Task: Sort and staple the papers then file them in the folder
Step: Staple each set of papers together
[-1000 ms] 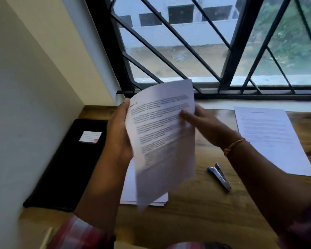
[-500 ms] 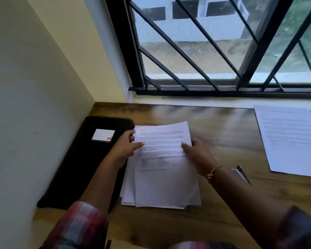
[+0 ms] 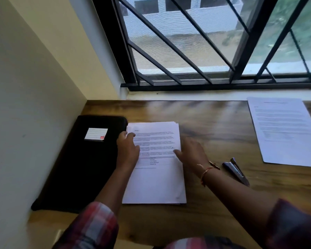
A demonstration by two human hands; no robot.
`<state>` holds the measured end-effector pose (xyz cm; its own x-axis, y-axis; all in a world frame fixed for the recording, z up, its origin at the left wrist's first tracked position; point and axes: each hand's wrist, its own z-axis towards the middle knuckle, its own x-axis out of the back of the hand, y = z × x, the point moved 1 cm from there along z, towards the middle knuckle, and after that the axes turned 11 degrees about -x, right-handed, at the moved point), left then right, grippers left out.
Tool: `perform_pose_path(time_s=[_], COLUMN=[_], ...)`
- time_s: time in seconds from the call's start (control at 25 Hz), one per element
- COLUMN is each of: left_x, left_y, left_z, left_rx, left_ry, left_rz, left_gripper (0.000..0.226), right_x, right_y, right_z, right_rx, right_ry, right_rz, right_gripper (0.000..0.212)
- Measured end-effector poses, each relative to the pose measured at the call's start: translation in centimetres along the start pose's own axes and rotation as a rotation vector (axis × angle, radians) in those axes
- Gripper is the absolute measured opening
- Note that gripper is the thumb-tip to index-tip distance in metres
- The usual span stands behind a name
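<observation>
Here both hands lie loosely open, gripping nothing: left hand (image 3: 127,150) and right hand (image 3: 190,151) rest on the paper stack (image 3: 156,177) edges.

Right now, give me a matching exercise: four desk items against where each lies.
Items:
1. black folder
2. paper stack
3. stapler
4. single printed sheet

Places:
A. far right, near the window
B. against the left wall
C. under both hands
D. just right of the right wrist

Pairs: 1-B, 2-C, 3-D, 4-A
</observation>
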<state>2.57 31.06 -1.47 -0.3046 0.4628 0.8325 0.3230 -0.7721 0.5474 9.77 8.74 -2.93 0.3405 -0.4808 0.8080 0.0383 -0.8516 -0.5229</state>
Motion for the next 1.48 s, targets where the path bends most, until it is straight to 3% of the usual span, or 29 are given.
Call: perform_pose_path(time_s=[0.16, 0.32, 0.48, 0.6, 0.68, 0.92, 1.04, 1.32, 1.48], left_x=[-2.7, -8.8, -15.8, -19.6, -21.5, -23.1, -23.1, -23.3, -22.9], left_y=[4.6, 14.4, 25.5, 32.1, 34.6, 37.9, 38.9, 39.7, 39.1], left_z=[-0.9, -2.1, -3.2, -2.9, -2.3, -1.8, -1.6, -3.3, -4.9], left_rx=[-0.15, -0.345, -0.395, -0.283, -0.151, 0.292, 0.458, 0.359, 0.414], left_ry=[-0.084, -0.253, -0.511, -0.591, -0.592, -0.52, -0.522, -0.499, -0.309], left_rz=[-0.053, -0.18, -0.21, -0.159, -0.156, -0.518, -0.599, -0.671, -0.86], left_gripper=[0.038, 0.041, 0.058, 0.065, 0.054, 0.019, 0.019, 0.028, 0.025], right_x=[4.1, 11.2, 16.6, 18.1, 17.6, 16.5, 16.6, 17.7, 17.9], right_y=[5.0, 14.4, 23.8, 28.8, 30.9, 32.7, 33.0, 32.6, 32.7], right_z=[-0.3, 0.4, 1.7, 2.9, 3.1, 3.2, 3.1, 2.9, -0.6], right_rx=[-0.011, -0.158, -0.263, -0.243, -0.213, -0.157, -0.125, -0.128, -0.414], right_ry=[0.246, 0.482, 0.495, 0.364, 0.273, 0.32, 0.324, 0.283, 0.428], right_rz=[-0.009, -0.127, -0.204, -0.259, -0.24, -0.114, -0.12, -0.091, 0.283], right_gripper=[0.053, 0.051, 0.048, 0.054, 0.057, 0.053, 0.055, 0.062, 0.092])
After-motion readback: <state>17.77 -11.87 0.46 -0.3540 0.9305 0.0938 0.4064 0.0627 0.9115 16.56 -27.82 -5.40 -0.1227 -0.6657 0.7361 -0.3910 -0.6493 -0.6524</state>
